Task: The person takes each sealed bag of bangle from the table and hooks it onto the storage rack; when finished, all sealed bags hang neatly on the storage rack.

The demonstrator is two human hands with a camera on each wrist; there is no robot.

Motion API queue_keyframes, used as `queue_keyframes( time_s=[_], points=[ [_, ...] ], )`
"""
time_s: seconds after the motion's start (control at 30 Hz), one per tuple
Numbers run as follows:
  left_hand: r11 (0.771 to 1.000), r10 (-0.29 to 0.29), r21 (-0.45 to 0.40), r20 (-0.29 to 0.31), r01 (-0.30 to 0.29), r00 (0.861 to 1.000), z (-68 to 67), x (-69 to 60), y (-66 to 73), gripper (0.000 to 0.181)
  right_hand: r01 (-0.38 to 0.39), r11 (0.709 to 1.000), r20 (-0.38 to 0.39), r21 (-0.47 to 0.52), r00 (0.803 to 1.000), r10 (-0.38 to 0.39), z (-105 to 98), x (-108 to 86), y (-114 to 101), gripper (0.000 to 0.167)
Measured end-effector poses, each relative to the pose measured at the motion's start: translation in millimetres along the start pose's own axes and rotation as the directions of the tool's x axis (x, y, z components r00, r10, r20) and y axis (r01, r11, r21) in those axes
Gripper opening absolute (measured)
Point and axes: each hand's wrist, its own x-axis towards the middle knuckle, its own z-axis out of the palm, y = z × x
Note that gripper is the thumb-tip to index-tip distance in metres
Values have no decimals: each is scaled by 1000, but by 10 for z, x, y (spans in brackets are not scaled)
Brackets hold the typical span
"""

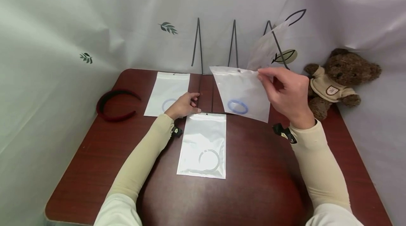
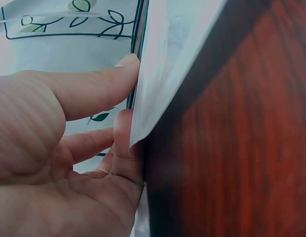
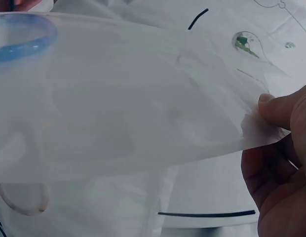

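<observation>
My right hand [image 1: 287, 90] pinches the upper right corner of a white, clear-fronted zip bag [image 1: 250, 92], lifted above the table; a blue ring like a bangle [image 1: 238, 107] lies inside it. In the right wrist view, thumb and fingers grip the edge of this bag [image 3: 118, 108]. Low at the black wire rack [image 1: 201, 57], my left hand [image 1: 184, 105] holds the base wire between thumb and fingers, as the left wrist view shows the wire [image 2: 139, 39]. Just in front lies a bag with a clear ring [image 1: 203, 145]. Left of the rack lies another bag with a bluish ring [image 1: 171, 87].
A translucent bag [image 1: 261, 53] hangs at the rack's right hook. A dark red headband [image 1: 117, 117] lies on the left of the brown table [image 1: 253, 183]. At the right back sits a brown teddy bear [image 1: 344, 74]. White patterned sheeting [image 1: 142, 14] walls the table in.
</observation>
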Motion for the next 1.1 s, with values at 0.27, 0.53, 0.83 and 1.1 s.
queue_keyframes(
  time_s=[0.27, 0.53, 0.83, 1.1],
  points=[
    [1000, 3, 10, -8, -3, 1000, -4, -4, -14, 80, -35, 999, -10, -29, 999, 34, 128, 43, -34, 13],
    [1000, -1, 2, -7, 1, 1000, -2, 5, -28, 80, -114, 988, -26, -100, 993, 112, 313, 63, -15, 18],
    [1000, 4, -19, 0, -4, 1000, -6, 11, -24, 80, -248, 967, -115, -64, 964, 240, 517, 134, 117, 19],
    [1000, 1, -13, 7, -1, 1000, -6, 26, -37, 81, -282, 958, -166, -51, 948, 270, 696, 193, 309, 21]
  ],
)
